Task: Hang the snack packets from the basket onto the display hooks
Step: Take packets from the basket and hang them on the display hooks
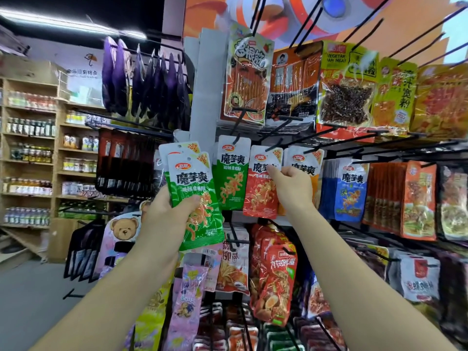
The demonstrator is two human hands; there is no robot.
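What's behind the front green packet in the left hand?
A second packet: its white top with a 20% corner sticks out above-left. The front green packet, gripped by the left hand, covers the rest; further packets cannot be ruled out.

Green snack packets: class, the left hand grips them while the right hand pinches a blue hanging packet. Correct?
Not quite. The head view shows the right hand pinching a red hanging packet, not blue; the left hand does grip the green snack packets.
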